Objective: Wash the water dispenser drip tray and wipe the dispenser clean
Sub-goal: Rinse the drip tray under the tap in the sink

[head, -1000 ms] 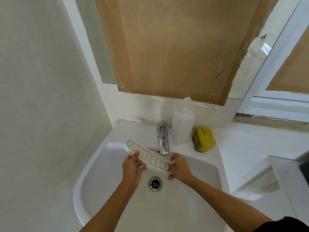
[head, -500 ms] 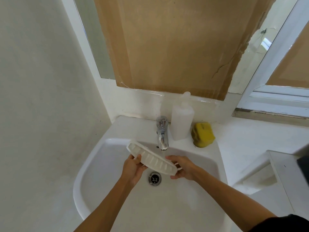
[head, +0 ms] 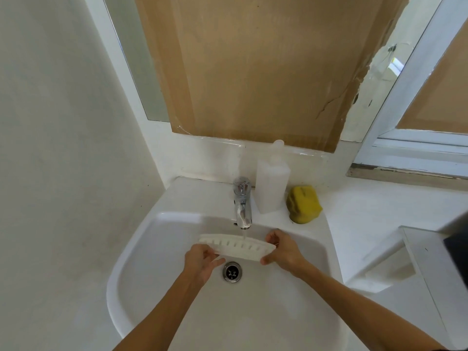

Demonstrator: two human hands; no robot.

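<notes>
Step in hand: the person is rinsing the drip tray [head: 236, 247], so by my reading the washing half of the task is under way and the wiping of the dispenser is not yet begun.
Tray position: it is being held over the sink [head: 141, 239], just below the tap [head: 242, 203], slotted face up and roughly level, above the drain [head: 232, 271].
Water: a thin stream is falling from the spout onto the tray near its middle.
Left hand [head: 201, 262]: its fingers are gripping the tray's near left edge, thumb on top.
Right hand [head: 282, 249]: its fingers are curling round the tray's right end.
Next move: it is probably calling for soap and scrubbing; the yellow sponge [head: 303, 207] and the white bottle [head: 272, 184] are standing on the sink ledge just right of the tap, so one hand would need to let go while the other keeps the tray steady.
Hidden: the tray's underside and the fingertips beneath it are not showing.
Out of view: the dispenser itself is nowhere in the frame.
Hard to tell: any dirt on the white tray is too faint to judge.
</notes>
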